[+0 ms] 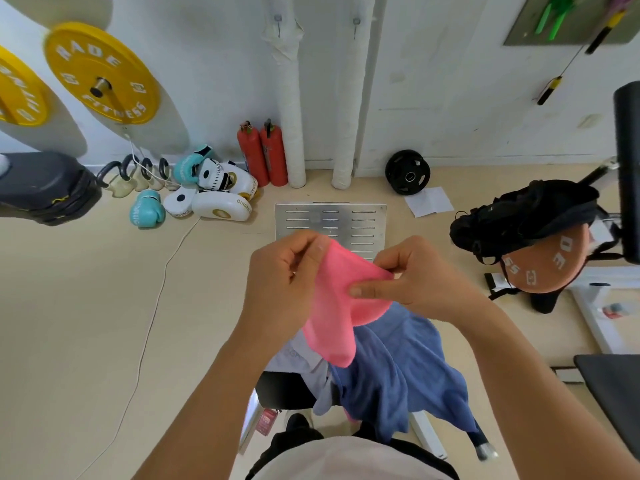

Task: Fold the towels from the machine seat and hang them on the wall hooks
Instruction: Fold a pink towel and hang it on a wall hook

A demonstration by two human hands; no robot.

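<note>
The left hand [287, 271] is curled with its fingertips pinching the upper left edge of a pink towel [341, 306], and the right hand [419, 278] grips the same towel's upper right corner, thumb laid flat across the front of the cloth and fingers folded behind it. Between the two hands the pink towel is bunched at the top and hangs down in a narrowing fold, its lower tip dangling just below the left wrist. Directly beneath both hands a blue towel [398, 368] lies rumpled over the dark machine seat [284, 389], spilling off its right side, with a pale grey cloth [304, 365] beside it under the left forearm. Beyond the hands, on the floor, sits a slotted metal plate [363, 216], partly hidden by the fingers. Farther past that, high on the white wall, two small wall hooks [278, 20] are fixed above two white padded pipes [291, 109]. Just left of the pipes stand two red fire extinguishers [263, 154], and farther left lie boxing gloves and pads [207, 188] under yellow weight plates [100, 74]. Off to the right of the right hand a black backpack [523, 216] rests on an orange disc [550, 261].
</note>
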